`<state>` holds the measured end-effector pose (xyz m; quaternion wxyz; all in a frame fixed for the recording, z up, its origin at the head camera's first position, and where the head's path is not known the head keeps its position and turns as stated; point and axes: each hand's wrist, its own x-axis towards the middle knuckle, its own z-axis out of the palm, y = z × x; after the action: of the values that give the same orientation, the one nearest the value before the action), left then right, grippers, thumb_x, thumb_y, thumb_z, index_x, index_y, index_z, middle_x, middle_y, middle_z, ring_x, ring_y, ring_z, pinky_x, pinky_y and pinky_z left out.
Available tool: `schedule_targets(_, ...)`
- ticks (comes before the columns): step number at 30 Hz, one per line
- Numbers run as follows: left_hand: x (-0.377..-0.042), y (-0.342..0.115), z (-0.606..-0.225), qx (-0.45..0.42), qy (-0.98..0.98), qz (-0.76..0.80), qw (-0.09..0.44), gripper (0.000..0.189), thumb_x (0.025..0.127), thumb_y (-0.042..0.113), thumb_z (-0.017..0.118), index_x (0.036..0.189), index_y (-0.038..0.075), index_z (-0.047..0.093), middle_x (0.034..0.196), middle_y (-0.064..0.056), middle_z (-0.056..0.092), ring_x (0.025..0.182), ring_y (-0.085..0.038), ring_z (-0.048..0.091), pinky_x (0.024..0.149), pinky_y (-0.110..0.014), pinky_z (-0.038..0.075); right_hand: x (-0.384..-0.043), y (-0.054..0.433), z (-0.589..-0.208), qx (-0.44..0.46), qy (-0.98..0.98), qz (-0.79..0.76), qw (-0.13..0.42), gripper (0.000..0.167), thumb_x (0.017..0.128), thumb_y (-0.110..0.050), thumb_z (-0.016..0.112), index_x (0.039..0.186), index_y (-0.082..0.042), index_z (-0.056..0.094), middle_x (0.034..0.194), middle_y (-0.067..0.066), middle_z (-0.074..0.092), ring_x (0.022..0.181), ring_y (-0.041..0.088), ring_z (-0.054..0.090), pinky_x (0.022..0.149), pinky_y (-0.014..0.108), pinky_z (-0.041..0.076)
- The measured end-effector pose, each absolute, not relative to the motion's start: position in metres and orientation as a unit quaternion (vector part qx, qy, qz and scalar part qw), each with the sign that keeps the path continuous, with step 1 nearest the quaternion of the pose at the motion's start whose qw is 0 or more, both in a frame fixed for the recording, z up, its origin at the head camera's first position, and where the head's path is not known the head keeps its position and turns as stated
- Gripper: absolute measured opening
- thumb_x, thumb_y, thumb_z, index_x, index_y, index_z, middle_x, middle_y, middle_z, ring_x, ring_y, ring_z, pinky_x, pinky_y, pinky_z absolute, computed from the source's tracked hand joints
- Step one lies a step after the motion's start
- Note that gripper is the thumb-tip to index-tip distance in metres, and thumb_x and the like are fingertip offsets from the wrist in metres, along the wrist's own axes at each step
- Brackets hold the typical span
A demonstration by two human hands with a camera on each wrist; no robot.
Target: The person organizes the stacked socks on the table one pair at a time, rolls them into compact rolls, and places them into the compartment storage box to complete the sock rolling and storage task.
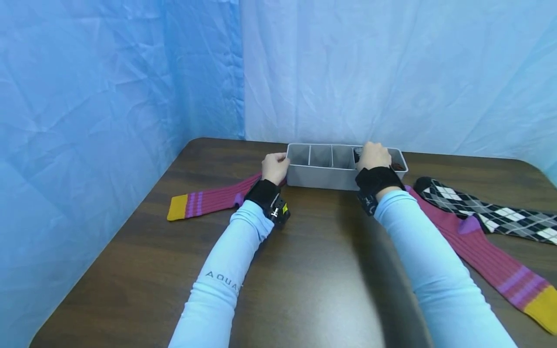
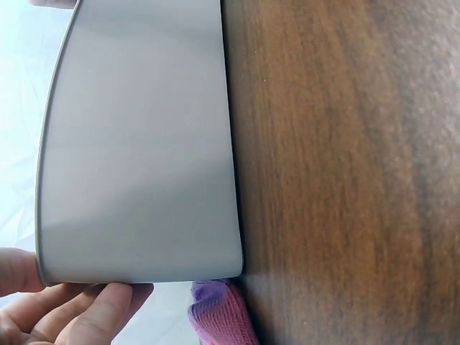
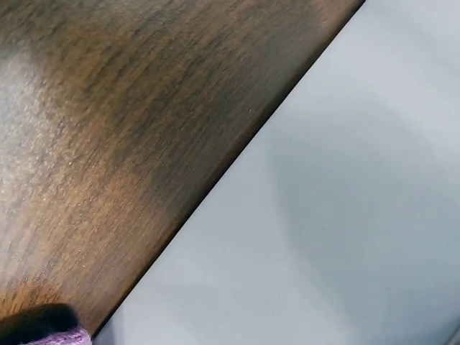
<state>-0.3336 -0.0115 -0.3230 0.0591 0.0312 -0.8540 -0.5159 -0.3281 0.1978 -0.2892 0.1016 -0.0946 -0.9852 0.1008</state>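
Here's 1 grey divided organizer (image 1: 322, 179), far centre, 2 magenta socks (image 1: 217, 197) flanking; left hand (image 1: 275, 168) touches its left end, fingertips (image 2: 113, 296) clear only in left-wrist view; right hand (image 1: 374, 155), fingers hidden, can't tell!

Left arm (image 1: 224, 273), right arm (image 1: 437, 263) stretched forward; left hand (image 1: 275, 168) curled; right hand (image 1: 374, 155) low, fingertips hidden.

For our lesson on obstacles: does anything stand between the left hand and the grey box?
Nothing visible does: the left hand touches the left end of the grey box; a pink sock lies lower, by its base.
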Motion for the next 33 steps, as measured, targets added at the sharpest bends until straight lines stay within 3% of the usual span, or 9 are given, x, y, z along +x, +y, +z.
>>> schedule_targets(16,-0.338,-0.005,-0.326,0.026,-0.869,-0.492,0.053,0.031,0.086,0.014,0.045,0.115,0.008,0.055,0.114,-0.008,0.057,0.107,-0.019,0.050,0.090,-0.031,0.038,-0.318,0.206,-0.292,-0.034,-0.990,0.086,0.102,0.021,0.078,-0.013,0.054,0.075,0.007,0.061,0.074,0.022,0.060,0.065,0.033,0.057,0.057,0.042,0.045)
schedule_targets(21,-0.405,-0.017,-0.384,0.002,-0.884,-0.458,0.095,0.032,0.082,0.025,0.049,0.110,0.014,0.059,0.104,-0.002,0.062,0.096,-0.014,0.056,0.076,-0.025,0.043,-0.312,0.209,-0.292,0.036,-0.993,0.071,0.093,0.027,0.081,-0.013,0.049,0.057,0.000,0.052,0.054,0.011,0.051,0.048,0.022,0.047,0.045,0.031,0.036)
schedule_targets(23,-0.408,-0.020,-0.385,-0.002,-0.890,-0.447,0.088,0.033,0.081,0.026,0.050,0.110,0.014,0.058,0.104,-0.002,0.062,0.096,-0.014,0.055,0.077,-0.025,0.042,-0.302,0.213,-0.292,0.075,-0.991,0.053,0.101,0.022,0.082,-0.015,0.049,0.067,0.000,0.057,0.061,0.012,0.056,0.053,0.023,0.051,0.048,0.032,0.039)
schedule_targets(25,-0.384,-0.023,-0.364,-0.012,-0.899,-0.430,0.078,0.034,0.081,0.024,0.049,0.111,0.009,0.057,0.105,-0.006,0.061,0.098,-0.017,0.055,0.080,-0.027,0.042,-0.284,0.221,-0.293,0.118,-0.985,0.040,0.122,0.022,0.082,-0.018,0.051,0.083,0.001,0.060,0.074,0.015,0.060,0.064,0.026,0.056,0.055,0.036,0.043)
schedule_targets(28,-0.336,-0.031,-0.318,-0.030,-0.916,-0.398,0.043,0.035,0.083,0.023,0.048,0.114,0.007,0.053,0.113,-0.008,0.057,0.105,-0.021,0.051,0.087,-0.033,0.039,-0.246,0.242,-0.293,0.162,-0.978,0.025,0.130,0.038,0.081,-0.022,0.054,0.111,0.001,0.054,0.103,0.020,0.058,0.088,0.034,0.056,0.072,0.045,0.044)
schedule_targets(30,-0.325,-0.038,-0.309,-0.052,-0.926,-0.371,0.054,0.035,0.083,0.026,0.049,0.113,0.009,0.053,0.113,-0.008,0.056,0.104,-0.022,0.051,0.086,-0.036,0.039,-0.221,0.261,-0.297,0.166,-0.979,0.022,0.114,0.043,0.080,-0.024,0.055,0.114,0.003,0.051,0.108,0.023,0.055,0.094,0.037,0.054,0.075,0.048,0.042)
schedule_targets(33,-0.315,-0.048,-0.304,-0.070,-0.936,-0.339,0.056,0.035,0.083,0.030,0.050,0.112,0.011,0.053,0.114,-0.007,0.056,0.104,-0.023,0.051,0.084,-0.039,0.039,-0.192,0.294,-0.309,0.131,-0.990,0.003,0.048,0.054,0.079,-0.028,0.056,0.117,0.008,0.045,0.114,0.031,0.048,0.099,0.044,0.049,0.078,0.052,0.040)
